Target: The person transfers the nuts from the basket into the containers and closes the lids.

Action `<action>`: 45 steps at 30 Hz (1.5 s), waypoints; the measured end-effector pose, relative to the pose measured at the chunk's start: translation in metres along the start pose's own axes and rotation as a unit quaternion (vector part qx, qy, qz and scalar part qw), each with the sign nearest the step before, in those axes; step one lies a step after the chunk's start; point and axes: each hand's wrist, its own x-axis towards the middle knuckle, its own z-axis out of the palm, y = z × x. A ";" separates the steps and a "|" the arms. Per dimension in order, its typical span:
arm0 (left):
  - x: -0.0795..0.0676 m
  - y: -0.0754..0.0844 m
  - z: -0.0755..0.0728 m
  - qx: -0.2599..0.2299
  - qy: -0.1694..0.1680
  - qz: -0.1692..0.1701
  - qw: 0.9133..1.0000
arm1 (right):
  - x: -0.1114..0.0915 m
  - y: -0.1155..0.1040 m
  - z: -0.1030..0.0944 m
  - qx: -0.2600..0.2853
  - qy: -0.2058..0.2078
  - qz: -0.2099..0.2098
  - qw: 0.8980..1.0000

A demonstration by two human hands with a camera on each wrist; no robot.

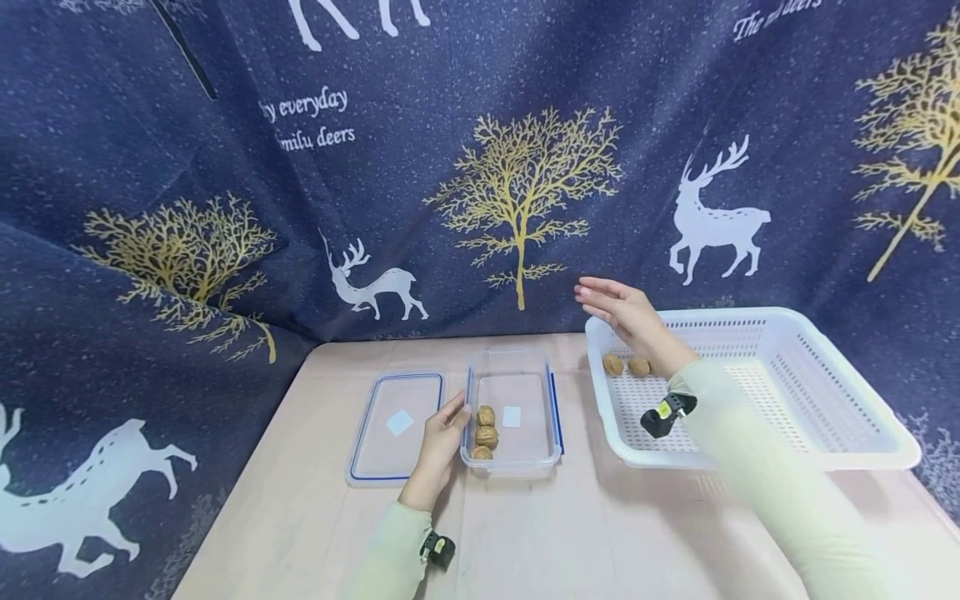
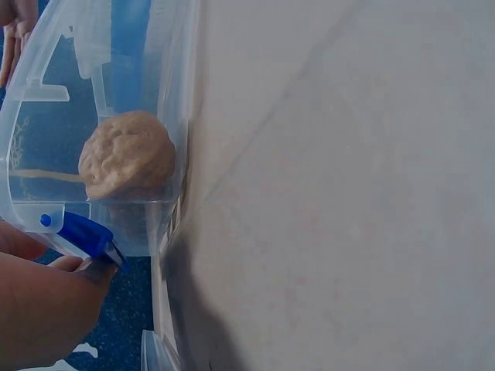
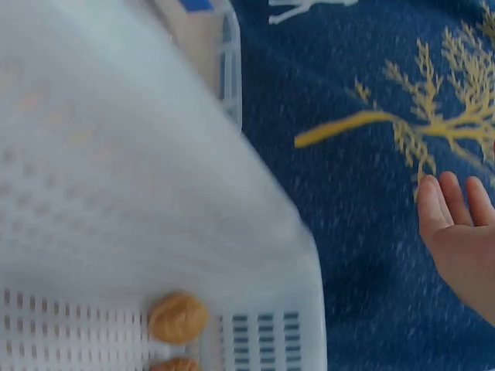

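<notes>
My left hand point(image 1: 441, 437) holds the left side of a clear plastic food container point(image 1: 525, 379), its fingers at the wall beside a blue-edged clip point(image 2: 85, 234). Inside the container, walnuts point(image 1: 486, 436) lie in a row along the left wall; one walnut point(image 2: 128, 154) shows large through the plastic in the left wrist view. Raised over the far left rim of a white basket point(image 1: 840, 458), my right hand point(image 1: 626, 315) has extended fingers and holds nothing. Below it, two walnuts point(image 1: 612, 364) rest in the basket's far left corner, also visible as a walnut point(image 3: 179, 318) in the right wrist view.
A clear lid point(image 1: 367, 442) with a blue seal lies flat left of the container. Behind the pale tabletop point(image 1: 540, 533) hangs a dark blue curtain point(image 1: 450, 208) printed with deer and trees. The basket's high perforated walls stand at the right.
</notes>
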 end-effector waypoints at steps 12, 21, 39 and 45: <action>0.000 0.000 -0.001 -0.006 -0.001 -0.005 1.000 | -0.011 0.005 -0.051 0.032 0.002 -0.028 0.999; -0.001 0.000 -0.002 -0.008 -0.004 -0.001 1.000 | -0.017 0.014 -0.093 0.073 -0.024 -0.042 0.996; 0.001 -0.001 -0.001 -0.004 -0.004 0.000 1.000 | -0.034 0.032 -0.159 0.049 -0.052 -0.005 0.997; -0.002 0.003 -0.001 -0.009 -0.006 0.002 1.000 | -0.038 0.041 -0.177 0.059 -0.081 -0.012 0.995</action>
